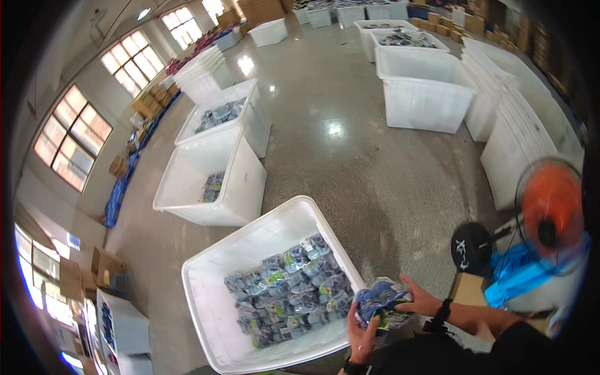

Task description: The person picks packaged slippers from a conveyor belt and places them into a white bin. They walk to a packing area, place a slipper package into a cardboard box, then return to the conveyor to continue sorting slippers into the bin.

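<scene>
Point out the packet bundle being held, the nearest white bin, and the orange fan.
packet bundle (382, 301), head view, on its blue upper wrapping.
nearest white bin (250, 240), head view, on its far rim.
orange fan (550, 209), head view, on the blades.

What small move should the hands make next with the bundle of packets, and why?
Probably move the bundle leftward over the nearest white bin and release it. Both the left hand and right hand grip it just beside the bin's rim, and similar packets already lie inside.
</scene>
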The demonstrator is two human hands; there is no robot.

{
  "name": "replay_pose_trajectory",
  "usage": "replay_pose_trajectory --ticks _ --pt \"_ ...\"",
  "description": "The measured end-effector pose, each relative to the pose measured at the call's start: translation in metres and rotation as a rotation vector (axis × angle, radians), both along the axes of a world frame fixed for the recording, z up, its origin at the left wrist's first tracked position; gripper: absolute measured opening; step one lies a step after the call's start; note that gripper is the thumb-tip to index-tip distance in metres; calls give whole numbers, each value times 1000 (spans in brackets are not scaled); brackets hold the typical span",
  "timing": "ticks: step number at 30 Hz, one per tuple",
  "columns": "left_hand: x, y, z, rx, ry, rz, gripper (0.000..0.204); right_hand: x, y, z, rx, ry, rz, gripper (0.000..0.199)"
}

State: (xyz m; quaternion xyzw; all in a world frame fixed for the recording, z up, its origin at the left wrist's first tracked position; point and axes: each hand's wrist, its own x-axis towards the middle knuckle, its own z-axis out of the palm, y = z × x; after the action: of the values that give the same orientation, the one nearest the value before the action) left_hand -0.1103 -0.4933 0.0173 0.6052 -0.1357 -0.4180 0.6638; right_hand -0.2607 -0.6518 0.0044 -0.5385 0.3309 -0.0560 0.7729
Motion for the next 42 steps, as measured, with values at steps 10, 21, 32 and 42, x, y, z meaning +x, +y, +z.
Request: replay_pose_trajectory --ticks 10,21,32,42 --pt "-27 -183 -53 4 64 -456 72 -83 -111 -8 -203 347 -505 86" --pt "135 -436 -35 -163 162 -740 74 55 -343 -13 -143 374 -544 87" --pt "359 -701 37 -241 -30 -766 86 297 -627 30 -149 27 -487 89" --pt "580 -967 -3 -507 -1000 -653 67 517 -937 15 -116 -346 -258 82"
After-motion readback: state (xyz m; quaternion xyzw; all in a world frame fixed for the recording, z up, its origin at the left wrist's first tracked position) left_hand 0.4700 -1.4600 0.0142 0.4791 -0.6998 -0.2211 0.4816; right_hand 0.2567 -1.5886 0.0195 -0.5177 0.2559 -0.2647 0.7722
